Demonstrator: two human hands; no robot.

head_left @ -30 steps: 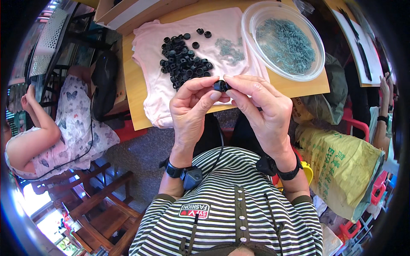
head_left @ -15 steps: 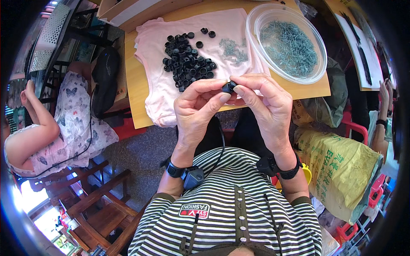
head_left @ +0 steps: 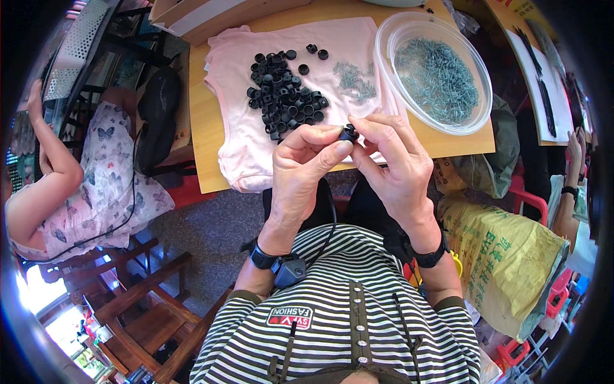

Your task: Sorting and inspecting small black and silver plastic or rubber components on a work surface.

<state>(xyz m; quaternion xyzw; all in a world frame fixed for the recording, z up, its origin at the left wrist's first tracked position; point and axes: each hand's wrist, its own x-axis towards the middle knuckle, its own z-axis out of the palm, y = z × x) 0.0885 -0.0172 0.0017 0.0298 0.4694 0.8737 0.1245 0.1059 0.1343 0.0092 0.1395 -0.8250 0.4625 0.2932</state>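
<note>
In front of my chest, at the table's near edge, I hold a small round black plastic cap point(head_left: 347, 134). My left hand point(head_left: 302, 157) pinches its left side between thumb and forefinger. My right hand point(head_left: 398, 160) closes on it from the right, forefinger at the top and thumb lower down. A small black piece sticks up from the cap between my fingertips; its exact shape is partly hidden. Beyond my hands, many similar black caps point(head_left: 291, 105) lie heaped on a pink cloth point(head_left: 233, 147), a few of them apart from the heap.
Loose screws point(head_left: 354, 82) lie on the cloth, beside a round clear tub point(head_left: 487, 96) full of screws point(head_left: 438, 83). The wooden table point(head_left: 208, 169) has a cardboard box point(head_left: 211, 19) at its back. A yellow sack point(head_left: 502, 256) stands at right. Other people sit at left and right.
My right fingers have opened slightly and shifted around the cap, which now shows more. Both hands have moved a little nearer to me. The person at left has raised an arm.
</note>
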